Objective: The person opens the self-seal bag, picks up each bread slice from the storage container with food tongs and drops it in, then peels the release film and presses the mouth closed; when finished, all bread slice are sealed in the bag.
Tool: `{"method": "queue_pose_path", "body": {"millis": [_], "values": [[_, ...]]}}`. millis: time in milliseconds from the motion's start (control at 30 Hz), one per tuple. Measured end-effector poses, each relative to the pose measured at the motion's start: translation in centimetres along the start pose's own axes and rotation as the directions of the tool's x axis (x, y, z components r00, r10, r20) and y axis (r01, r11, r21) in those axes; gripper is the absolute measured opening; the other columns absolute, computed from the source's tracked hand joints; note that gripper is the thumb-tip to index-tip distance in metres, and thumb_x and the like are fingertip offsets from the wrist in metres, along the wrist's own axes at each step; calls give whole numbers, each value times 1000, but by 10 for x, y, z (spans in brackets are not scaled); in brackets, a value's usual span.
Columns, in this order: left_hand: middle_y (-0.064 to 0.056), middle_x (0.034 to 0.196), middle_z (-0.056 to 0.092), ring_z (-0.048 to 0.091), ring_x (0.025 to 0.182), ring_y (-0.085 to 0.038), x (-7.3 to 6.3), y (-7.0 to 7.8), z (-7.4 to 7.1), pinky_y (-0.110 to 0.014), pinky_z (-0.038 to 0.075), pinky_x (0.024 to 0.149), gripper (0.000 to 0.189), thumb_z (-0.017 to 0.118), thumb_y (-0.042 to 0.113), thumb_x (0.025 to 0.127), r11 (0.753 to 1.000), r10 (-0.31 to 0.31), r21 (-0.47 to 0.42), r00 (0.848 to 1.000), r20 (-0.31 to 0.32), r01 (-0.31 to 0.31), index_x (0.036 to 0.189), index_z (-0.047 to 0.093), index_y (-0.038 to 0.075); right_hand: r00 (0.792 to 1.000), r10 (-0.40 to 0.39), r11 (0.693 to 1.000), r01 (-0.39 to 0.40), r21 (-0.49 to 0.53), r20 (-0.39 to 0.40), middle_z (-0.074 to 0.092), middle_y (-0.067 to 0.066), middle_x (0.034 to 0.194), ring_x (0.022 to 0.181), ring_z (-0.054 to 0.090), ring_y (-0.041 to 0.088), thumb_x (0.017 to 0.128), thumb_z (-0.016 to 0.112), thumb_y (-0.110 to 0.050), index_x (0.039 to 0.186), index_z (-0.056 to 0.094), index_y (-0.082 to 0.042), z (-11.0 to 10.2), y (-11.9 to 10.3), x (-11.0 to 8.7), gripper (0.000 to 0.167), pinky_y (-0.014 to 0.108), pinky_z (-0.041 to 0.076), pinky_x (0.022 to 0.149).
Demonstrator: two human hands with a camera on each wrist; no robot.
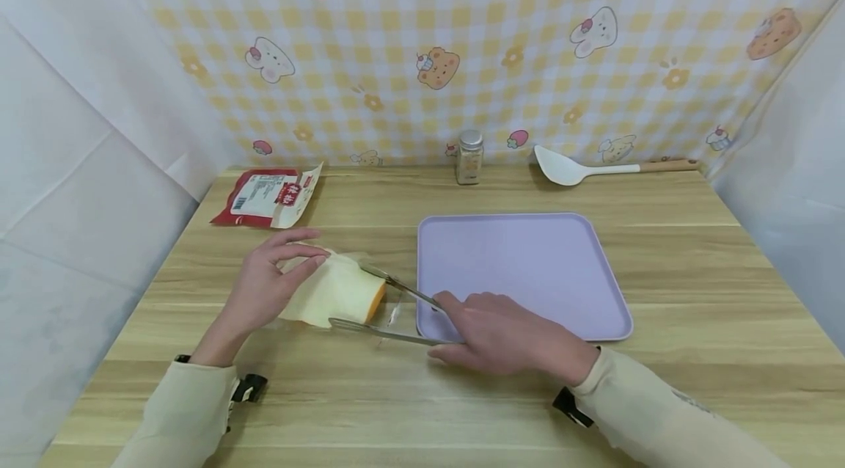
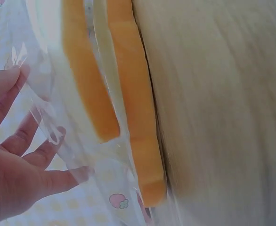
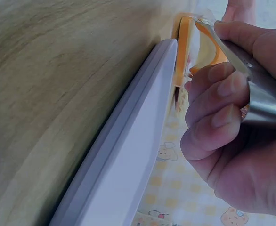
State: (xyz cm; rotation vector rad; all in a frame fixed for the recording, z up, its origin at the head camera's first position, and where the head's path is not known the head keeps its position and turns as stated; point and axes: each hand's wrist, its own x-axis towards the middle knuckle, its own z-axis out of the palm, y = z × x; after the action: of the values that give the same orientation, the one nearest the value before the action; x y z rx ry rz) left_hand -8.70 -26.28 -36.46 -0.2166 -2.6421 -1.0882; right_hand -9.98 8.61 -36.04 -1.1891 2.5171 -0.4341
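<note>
My left hand (image 1: 267, 281) pinches the edge of a clear plastic bag (image 2: 44, 89) between thumb and fingertips. Inside the bag lie bread slices (image 1: 337, 288), pale on the face with orange crust (image 2: 135, 103) along the sides; in the left wrist view they lie one against another. My right hand (image 1: 498, 332) grips metal tongs (image 1: 412, 338), fingers curled round the handle in the right wrist view. The arms of the tongs are spread, one tip over the top slice's far side and the other at its near edge.
A lilac tray (image 1: 594, 270) lies just right of the bread, partly under the right hand. Behind stand a red and white packet (image 1: 260, 196), a spice jar (image 1: 469, 160) with a silver lid, and a white spatula (image 1: 564, 167) with a wooden handle.
</note>
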Motion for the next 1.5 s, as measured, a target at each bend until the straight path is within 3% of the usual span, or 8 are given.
{"method": "queue_pose_path", "body": {"millis": [200, 333, 567, 667, 1000, 1167, 1400, 1500], "values": [[-15, 139, 68, 55, 139, -38, 2, -1, -2, -63, 53, 95, 12, 72, 10, 101, 999, -5, -46, 1000, -1, 5, 106, 82, 5, 1000, -11, 1000, 11, -11, -8, 52, -5, 70, 63, 48, 11, 101, 68, -48, 142, 49, -6, 1, 0, 1, 61, 29, 40, 56], [-14, 141, 68, 53, 141, -38, 2, 0, -2, -60, 52, 95, 13, 72, 12, 101, 998, -23, -52, 1000, 10, 23, 107, 82, 6, 999, -42, 999, 41, -32, -18, 52, -5, 73, 65, 49, 11, 102, 66, -49, 143, 48, -7, 1, -1, 3, 61, 29, 41, 58], [-12, 140, 69, 55, 141, -35, 1, 1, -1, -31, 44, 99, 12, 73, 13, 101, 999, -30, -43, 1000, -2, 30, 106, 82, 6, 999, -27, 999, 26, -37, -28, 53, -3, 73, 64, 50, 12, 102, 67, -48, 140, 50, -5, 5, -4, 10, 60, 28, 40, 53], [-12, 140, 69, 55, 140, -35, 1, 1, 0, -25, 42, 98, 13, 72, 13, 101, 998, -35, -48, 999, -6, 35, 105, 82, 6, 999, -15, 999, 14, -30, -30, 53, -3, 73, 63, 49, 12, 102, 68, -47, 140, 51, -4, 7, -6, 12, 60, 28, 39, 52], [-11, 145, 66, 50, 145, -36, 3, 7, -1, -55, 47, 103, 18, 71, 19, 103, 993, -97, -64, 995, 29, 99, 108, 81, 5, 999, -3, 1000, 2, -30, -47, 51, -2, 69, 59, 46, 12, 101, 67, -48, 130, 53, -4, 10, -12, 18, 54, 30, 36, 49], [-9, 146, 65, 49, 146, -33, 4, 8, -1, -58, 48, 103, 20, 71, 21, 103, 987, -129, -91, 991, 35, 132, 108, 81, 5, 998, 30, 1000, -30, 4, -47, 51, -2, 68, 59, 46, 12, 100, 69, -46, 124, 54, -5, 10, -15, 18, 50, 29, 35, 48], [-15, 144, 65, 51, 143, -37, 3, 6, 4, -57, 42, 110, 17, 72, 13, 101, 987, -116, -111, 993, 6, 116, 107, 80, -1, 998, 39, 999, -38, 23, -58, 54, -2, 71, 63, 53, 13, 98, 70, -49, 117, 54, -9, 14, -22, 23, 47, 32, 42, 52], [-16, 144, 65, 51, 143, -38, 2, 5, 5, -59, 41, 110, 17, 72, 12, 101, 988, -110, -104, 994, 2, 110, 107, 80, -1, 997, 50, 999, -50, 0, -58, 59, 0, 73, 67, 59, 16, 98, 70, -51, 121, 54, -8, 16, -26, 26, 51, 36, 48, 56]]}}
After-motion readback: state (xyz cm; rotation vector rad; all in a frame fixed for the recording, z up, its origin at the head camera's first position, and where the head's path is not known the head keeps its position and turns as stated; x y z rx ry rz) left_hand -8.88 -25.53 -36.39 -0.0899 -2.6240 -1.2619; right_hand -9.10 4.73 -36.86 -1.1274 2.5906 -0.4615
